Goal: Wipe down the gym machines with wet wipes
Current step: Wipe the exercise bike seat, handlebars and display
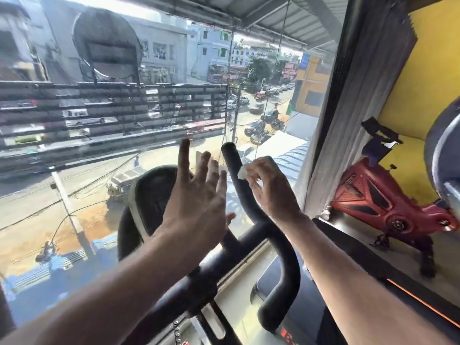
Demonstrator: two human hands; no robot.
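Pinching white wipe (242,172) against handlebar (239,180), right hand (270,188)

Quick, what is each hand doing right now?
Left hand: open, fingers spread, holding nothing.
Right hand: pinching a small white wipe against the black handlebar.
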